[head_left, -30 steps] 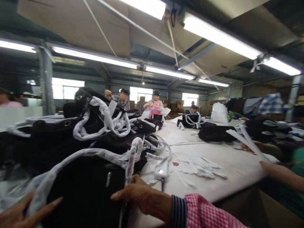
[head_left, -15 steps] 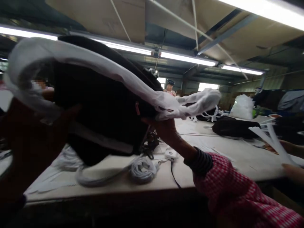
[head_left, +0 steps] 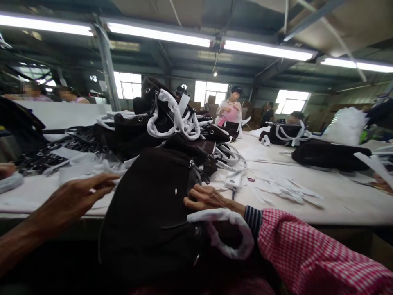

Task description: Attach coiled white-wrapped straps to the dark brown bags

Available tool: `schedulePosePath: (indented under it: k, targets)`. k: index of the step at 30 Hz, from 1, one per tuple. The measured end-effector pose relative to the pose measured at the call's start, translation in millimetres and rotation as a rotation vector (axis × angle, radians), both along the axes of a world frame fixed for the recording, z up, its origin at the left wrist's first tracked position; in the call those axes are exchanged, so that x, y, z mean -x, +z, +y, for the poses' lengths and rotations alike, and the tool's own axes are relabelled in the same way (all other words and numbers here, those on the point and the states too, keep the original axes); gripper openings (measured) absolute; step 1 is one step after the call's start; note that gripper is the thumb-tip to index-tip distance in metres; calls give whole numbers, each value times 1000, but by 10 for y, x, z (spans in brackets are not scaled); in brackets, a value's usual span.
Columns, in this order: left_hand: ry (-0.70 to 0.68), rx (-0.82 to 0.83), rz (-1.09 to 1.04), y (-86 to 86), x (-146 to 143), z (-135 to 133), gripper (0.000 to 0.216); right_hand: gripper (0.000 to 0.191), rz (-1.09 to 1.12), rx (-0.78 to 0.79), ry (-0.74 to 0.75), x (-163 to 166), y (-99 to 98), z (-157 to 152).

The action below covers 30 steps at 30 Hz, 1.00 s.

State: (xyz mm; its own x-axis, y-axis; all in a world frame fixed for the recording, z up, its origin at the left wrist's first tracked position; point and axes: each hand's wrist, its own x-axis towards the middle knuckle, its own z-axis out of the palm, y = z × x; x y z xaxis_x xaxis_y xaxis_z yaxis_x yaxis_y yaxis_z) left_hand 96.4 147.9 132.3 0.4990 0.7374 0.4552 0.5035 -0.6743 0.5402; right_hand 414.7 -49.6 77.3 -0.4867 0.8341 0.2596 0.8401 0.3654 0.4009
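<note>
Left hand half-open by bag; right hand curled at its edge, grip unclear; heaped bags hide counter behind

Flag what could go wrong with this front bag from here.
1. The black bag extends below the table's front edge; it could slip down if the right hand at its side loses it.
2. The white wrapped handle curls beside the checked sleeve and might snag.
3. The loose pile of bags behind could shift if bumped.
</note>
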Motion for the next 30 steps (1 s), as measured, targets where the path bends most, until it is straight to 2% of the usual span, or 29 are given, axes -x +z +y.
schedulePosePath:
  k: [3,5,6,7,9,12,14,18,20,22,26,28,30]
  targets:
    - [-99,-177,40,42,-261,-86,52,25,-47,3,-50,1,-77,68]
    - [-232,-362,77,20,-568,-99,49,24,-26,34,-64,17,-63,73]
    - [-299,-403,159,-24,-727,-68,47,24,-6,51,-69,24,-41,59]
    - [-357,-445,217,-90,-872,-10,46,25,20,70,-69,25,-11,33]
    - [-390,-436,369,-268,-1077,160,46,33,99,126,-59,2,63,-44]
    - [-433,-400,455,-527,-1148,385,48,52,220,182,-20,-100,139,-163]
    - [-438,-407,445,-617,-1109,429,48,49,243,93,-17,-176,127,-207]
    - [-405,-403,427,-632,-1063,356,46,38,283,-252,-75,-233,63,-228]
    - [-407,-378,413,-626,-1073,335,45,36,384,-358,-140,-231,98,-225]
    - [-417,-342,392,-623,-1085,351,45,36,537,-365,-177,-226,207,-206]
    - [-458,-186,329,-539,-1098,395,47,34,917,-307,-61,-130,555,-12]
    - [-484,-20,247,-432,-1093,355,45,31,1032,-326,44,0,702,213]
    - [-481,240,74,-298,-1068,255,44,30,1032,-300,112,152,770,516]
